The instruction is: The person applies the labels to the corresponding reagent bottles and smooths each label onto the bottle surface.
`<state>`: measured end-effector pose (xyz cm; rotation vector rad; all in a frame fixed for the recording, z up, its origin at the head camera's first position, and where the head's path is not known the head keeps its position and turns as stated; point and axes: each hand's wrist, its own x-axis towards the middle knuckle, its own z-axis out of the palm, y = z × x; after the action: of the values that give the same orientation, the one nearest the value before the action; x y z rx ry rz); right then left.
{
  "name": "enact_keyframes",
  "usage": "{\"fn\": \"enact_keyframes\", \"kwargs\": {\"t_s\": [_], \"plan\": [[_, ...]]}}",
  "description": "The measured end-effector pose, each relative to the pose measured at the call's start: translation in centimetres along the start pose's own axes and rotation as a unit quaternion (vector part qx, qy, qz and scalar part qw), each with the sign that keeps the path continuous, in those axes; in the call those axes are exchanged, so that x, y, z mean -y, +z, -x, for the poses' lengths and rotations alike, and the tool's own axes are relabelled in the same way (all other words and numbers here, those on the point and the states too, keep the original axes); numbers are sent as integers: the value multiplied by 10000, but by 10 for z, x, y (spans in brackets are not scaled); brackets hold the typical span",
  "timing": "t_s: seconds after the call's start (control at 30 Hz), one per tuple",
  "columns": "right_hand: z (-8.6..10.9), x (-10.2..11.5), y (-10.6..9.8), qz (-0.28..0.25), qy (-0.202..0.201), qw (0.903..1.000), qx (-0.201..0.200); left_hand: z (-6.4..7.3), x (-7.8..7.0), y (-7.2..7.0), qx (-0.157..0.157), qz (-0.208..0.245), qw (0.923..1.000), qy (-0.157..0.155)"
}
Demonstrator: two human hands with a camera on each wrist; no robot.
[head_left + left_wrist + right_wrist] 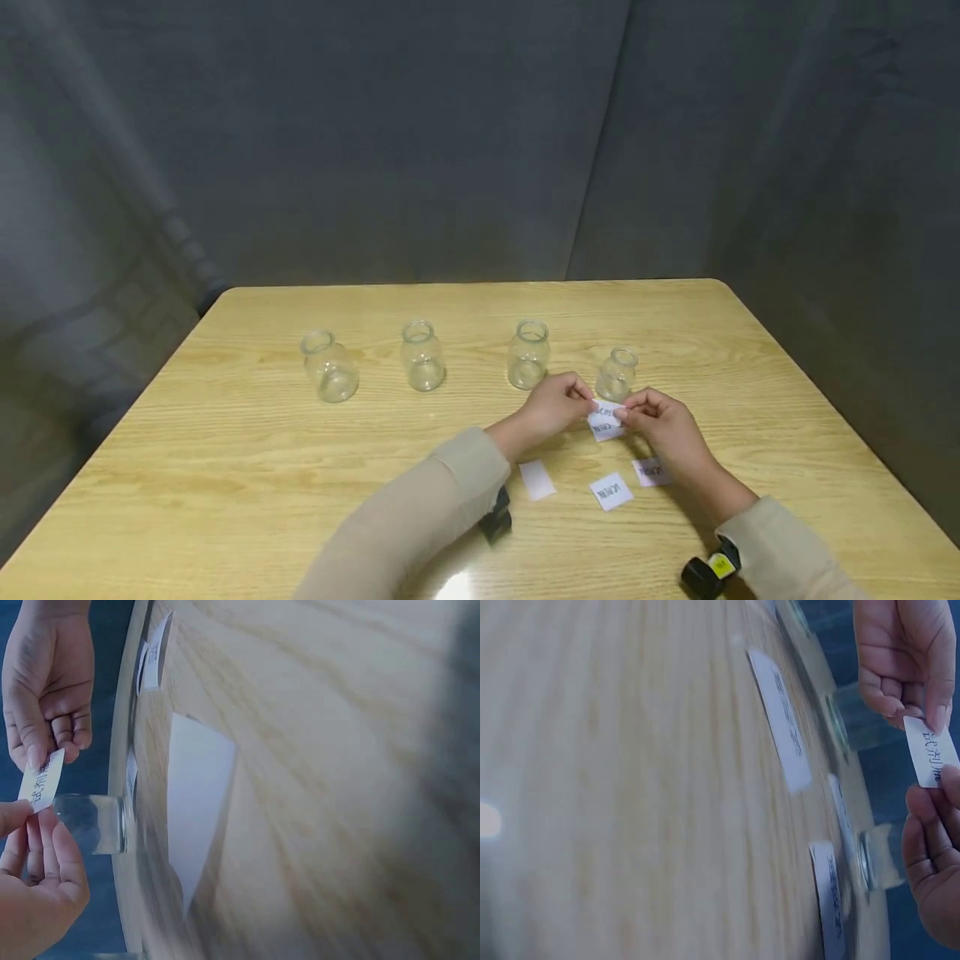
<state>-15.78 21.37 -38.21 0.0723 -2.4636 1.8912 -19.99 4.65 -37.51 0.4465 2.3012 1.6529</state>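
Both hands hold one small white paper label [607,412] with handwritten characters, in front of the rightmost glass jar [617,375]. My left hand [557,407] pinches its left end between thumb and fingers. At the other end, the thumb and fingers of my right hand [670,429] pinch it. The left wrist view shows the label [43,782] stretched between the two hands; the right wrist view shows its writing [931,752]. Just below the held label, a second written label [606,433] is partly covered by it in the head view.
On the wooden table [300,500] lie a blank paper piece [537,480] and two written labels, one in front [611,492] and one beside the right wrist [651,472]. Three more open glass jars stand in a row: left [330,368], middle [423,358] and right [528,357].
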Motion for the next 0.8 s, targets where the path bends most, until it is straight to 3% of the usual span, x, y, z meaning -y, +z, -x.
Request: {"fn": "enact_keyframes", "kwargs": {"t_s": [0.2,0.37,0.57,0.8], "plan": [[-8,2,-5,354,208,9989,-207,-10,-3,7,-201,-280,9993,-164],[-13,2,-9,700,175,9966,-393,-19,-5,14,-540,-377,9978,-115],[-18,-4,-14,650,130,9960,-597,-23,-7,23,-816,-541,9952,-48],[-20,-8,-15,730,207,9939,-795,-25,-10,31,-1245,-1323,9832,-183]]}}
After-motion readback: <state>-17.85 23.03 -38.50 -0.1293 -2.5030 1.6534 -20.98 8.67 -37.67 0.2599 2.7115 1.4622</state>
